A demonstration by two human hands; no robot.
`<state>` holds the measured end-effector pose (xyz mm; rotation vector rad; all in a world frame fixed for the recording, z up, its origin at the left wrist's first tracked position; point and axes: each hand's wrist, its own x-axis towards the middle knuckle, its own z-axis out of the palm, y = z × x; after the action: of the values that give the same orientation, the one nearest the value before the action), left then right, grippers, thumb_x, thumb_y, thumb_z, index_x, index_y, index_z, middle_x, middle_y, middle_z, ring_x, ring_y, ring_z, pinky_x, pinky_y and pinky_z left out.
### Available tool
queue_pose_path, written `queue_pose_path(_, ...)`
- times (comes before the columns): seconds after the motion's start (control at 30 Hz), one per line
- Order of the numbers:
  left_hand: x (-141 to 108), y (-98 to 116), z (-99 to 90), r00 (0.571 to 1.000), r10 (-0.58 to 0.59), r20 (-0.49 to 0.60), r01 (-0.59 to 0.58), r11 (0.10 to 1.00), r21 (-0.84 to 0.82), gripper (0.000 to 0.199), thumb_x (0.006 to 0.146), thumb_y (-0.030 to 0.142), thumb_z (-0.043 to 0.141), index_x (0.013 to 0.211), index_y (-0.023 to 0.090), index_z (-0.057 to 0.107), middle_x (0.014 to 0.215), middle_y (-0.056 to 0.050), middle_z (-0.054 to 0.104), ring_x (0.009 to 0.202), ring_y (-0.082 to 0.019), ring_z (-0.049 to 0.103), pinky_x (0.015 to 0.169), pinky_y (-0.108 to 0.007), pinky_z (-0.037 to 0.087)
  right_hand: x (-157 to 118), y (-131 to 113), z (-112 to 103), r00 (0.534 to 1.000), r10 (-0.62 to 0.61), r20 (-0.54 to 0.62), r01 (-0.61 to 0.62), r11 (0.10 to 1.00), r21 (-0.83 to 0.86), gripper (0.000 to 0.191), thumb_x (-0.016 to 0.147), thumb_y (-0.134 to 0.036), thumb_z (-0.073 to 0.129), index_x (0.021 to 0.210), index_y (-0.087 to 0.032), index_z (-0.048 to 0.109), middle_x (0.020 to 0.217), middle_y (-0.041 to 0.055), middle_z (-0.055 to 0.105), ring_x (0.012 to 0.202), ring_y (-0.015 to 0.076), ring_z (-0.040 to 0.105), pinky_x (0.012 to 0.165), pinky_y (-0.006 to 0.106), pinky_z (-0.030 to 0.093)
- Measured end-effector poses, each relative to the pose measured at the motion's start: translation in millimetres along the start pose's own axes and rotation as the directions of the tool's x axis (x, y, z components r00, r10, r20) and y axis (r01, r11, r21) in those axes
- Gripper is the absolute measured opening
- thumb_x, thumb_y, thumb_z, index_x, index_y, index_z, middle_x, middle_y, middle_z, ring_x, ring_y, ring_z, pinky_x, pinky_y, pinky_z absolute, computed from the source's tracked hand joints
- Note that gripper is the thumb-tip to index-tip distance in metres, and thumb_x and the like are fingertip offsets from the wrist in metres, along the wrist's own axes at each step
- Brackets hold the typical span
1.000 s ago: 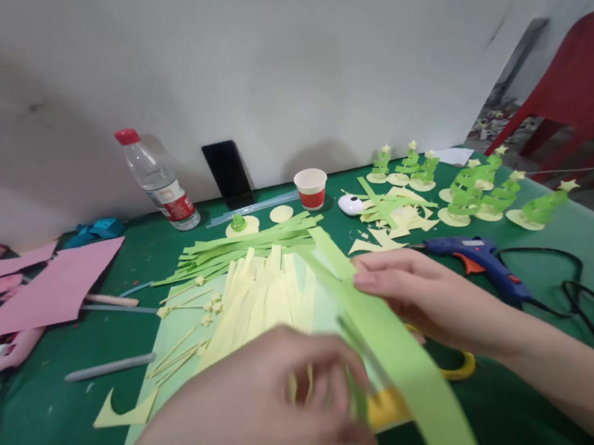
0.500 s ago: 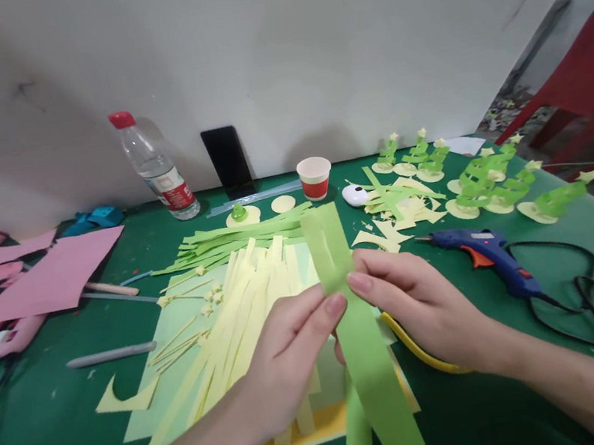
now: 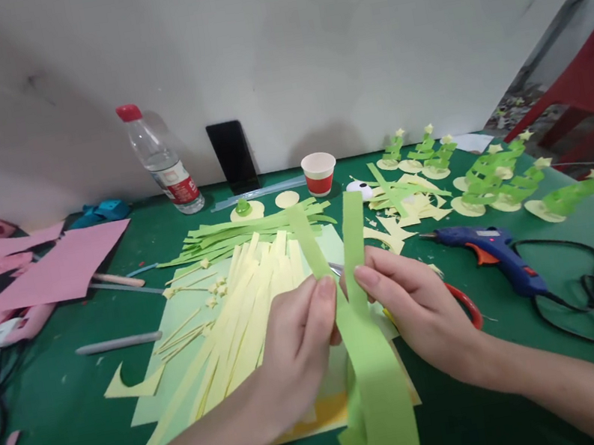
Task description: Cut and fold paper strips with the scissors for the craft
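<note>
Left of our left hand point(image 3: 299, 328), pale strips point(image 3: 240, 293) fan out; it pinches one side of the forked green strip point(image 3: 380, 376) hanging between our hands. Our right hand point(image 3: 426, 311) pinches the other; uneven pulling could tear it crooked.

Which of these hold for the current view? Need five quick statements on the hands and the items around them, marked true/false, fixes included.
1. The left hand and right hand each pinch an upright end of green paper. True.
2. The right hand grips the glue gun. False: the glue gun lies apart, to the right of that hand.
3. The paper cup stands to the right of the phone. True.
4. The phone lies flat. False: the phone stands upright.
5. The bottle has a red cap. True.
</note>
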<state>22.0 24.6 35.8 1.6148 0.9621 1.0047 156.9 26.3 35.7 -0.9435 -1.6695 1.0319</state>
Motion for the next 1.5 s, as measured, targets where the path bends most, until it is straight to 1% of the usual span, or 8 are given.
queue_pose_path(0.17, 3, -4, -2.7, 0.997, 0.072, -0.008, -0.073, 0.995, -0.063, 0.032, 0.091, 0.024, 0.030, 0.059, 0.020, 0.034, 0.052, 0.005, 0.033, 0.046, -0.008, 0.034, 0.043, -0.020, 0.030, 3, -3, -3, 0.993, 0.086, 0.083, -0.090, 0.995, 0.048, 0.027, 0.084, -0.028, 0.040, 0.059, -0.019, 0.036, 0.054, -0.0041, 0.033, 0.050, 0.0087, 0.033, 0.044, 0.021, 0.030)
queue_pose_path(0.4, 0, -7, 1.5, 0.996, 0.090, -0.005, -0.090, 0.996, -0.005, 0.033, 0.089, 0.030, 0.035, 0.058, 0.020, 0.032, 0.052, 0.005, 0.035, 0.046, -0.009, 0.033, 0.044, -0.023, 0.031, 6, -5, -3, 0.993, 0.120, -0.016, -0.118, 0.990, 0.075, 0.025, 0.079, -0.024, 0.045, 0.056, -0.019, 0.037, 0.049, -0.0056, 0.034, 0.043, 0.0071, 0.033, 0.038, 0.019, 0.027)
queue_pose_path(0.6, -1, -7, 3.5, 0.998, 0.067, -0.001, -0.067, 0.994, -0.086, 0.032, 0.090, 0.035, 0.032, 0.063, 0.020, 0.036, 0.057, 0.004, 0.036, 0.050, -0.010, 0.037, 0.046, -0.024, 0.033, 1, -1, 4, 0.990, 0.099, -0.097, -0.084, 0.986, 0.144, 0.026, 0.083, -0.025, 0.042, 0.058, -0.020, 0.037, 0.050, -0.0053, 0.039, 0.044, 0.0069, 0.035, 0.040, 0.019, 0.030)
queue_pose_path(0.8, 4, -9, 1.1, 0.995, 0.053, -0.089, -0.066, 0.986, -0.151, 0.030, 0.090, 0.031, 0.034, 0.062, 0.020, 0.034, 0.057, 0.005, 0.030, 0.050, -0.010, 0.030, 0.046, -0.023, 0.029, 2, -1, 0, 0.993, 0.114, 0.019, -0.116, 0.982, 0.149, 0.022, 0.082, -0.027, 0.045, 0.062, -0.019, 0.042, 0.056, -0.0036, 0.041, 0.050, 0.0083, 0.038, 0.044, 0.020, 0.033)
queue_pose_path(1.07, 0, -7, 1.8, 0.995, 0.090, 0.036, -0.089, 0.996, -0.031, 0.030, 0.090, 0.027, 0.031, 0.061, 0.020, 0.033, 0.055, 0.005, 0.030, 0.048, -0.010, 0.029, 0.045, -0.023, 0.029, 4, -2, 0, 0.990, 0.130, -0.052, -0.123, 0.984, 0.131, 0.025, 0.078, -0.023, 0.046, 0.056, -0.019, 0.038, 0.049, -0.0053, 0.036, 0.045, 0.0074, 0.034, 0.040, 0.019, 0.030)
queue_pose_path(1.3, 1, -9, 2.8, 0.998, 0.044, -0.039, -0.046, 0.997, -0.056, 0.030, 0.092, 0.035, 0.030, 0.067, 0.020, 0.040, 0.058, 0.004, 0.039, 0.052, -0.010, 0.038, 0.048, -0.022, 0.035, -1, 7, 3, 0.988, 0.155, -0.014, -0.142, 0.933, 0.331, 0.027, 0.087, -0.036, 0.039, 0.065, -0.020, 0.040, 0.057, -0.0035, 0.044, 0.050, 0.0092, 0.042, 0.049, 0.022, 0.038)
queue_pose_path(1.43, 4, -9, 0.0, 0.995, 0.072, -0.070, -0.081, 0.988, -0.130, 0.029, 0.092, 0.030, 0.030, 0.065, 0.020, 0.038, 0.056, 0.005, 0.039, 0.049, -0.008, 0.039, 0.046, -0.021, 0.035, 1, 1, 0, 0.985, 0.147, 0.087, -0.165, 0.950, 0.265, 0.024, 0.084, -0.032, 0.043, 0.064, -0.020, 0.042, 0.055, -0.0038, 0.041, 0.051, 0.0098, 0.043, 0.052, 0.023, 0.040)
queue_pose_path(1.5, 4, -9, -1.4, 0.996, 0.070, -0.051, -0.076, 0.987, -0.144, 0.031, 0.092, 0.031, 0.028, 0.064, 0.020, 0.036, 0.056, 0.005, 0.040, 0.049, -0.009, 0.039, 0.046, -0.021, 0.035, 3, -3, -2, 0.990, 0.138, 0.030, -0.141, 0.972, 0.190, 0.021, 0.081, -0.025, 0.047, 0.061, -0.020, 0.042, 0.055, -0.0042, 0.040, 0.049, 0.0086, 0.039, 0.047, 0.020, 0.037)
